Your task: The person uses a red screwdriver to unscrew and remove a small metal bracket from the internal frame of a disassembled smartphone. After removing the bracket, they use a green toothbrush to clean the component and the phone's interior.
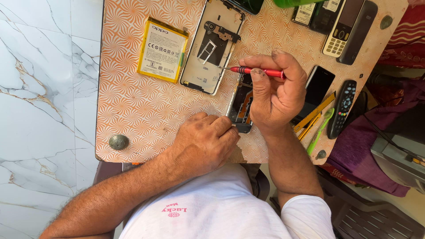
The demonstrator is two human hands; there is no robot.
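My right hand [276, 90] grips a red screwdriver [259, 71], its tip pointing left toward a detached phone back cover [212, 48]. Beneath that hand lies an opened phone body [241, 104] with its insides showing. My left hand [203, 141] rests closed on the table, fingers touching the lower left corner of the phone body. A yellow-edged phone battery [162, 50] lies to the left of the back cover. All sit on a small table with an orange swirl-patterned top [133, 110].
A black phone [316, 88], a black remote [341, 108], yellow tweezers [312, 116] and a green toothbrush [319, 132] lie at the right. More handsets [349, 26] sit at the top right. White marble floor [44, 110] is on the left, purple cloth [358, 150] on the right.
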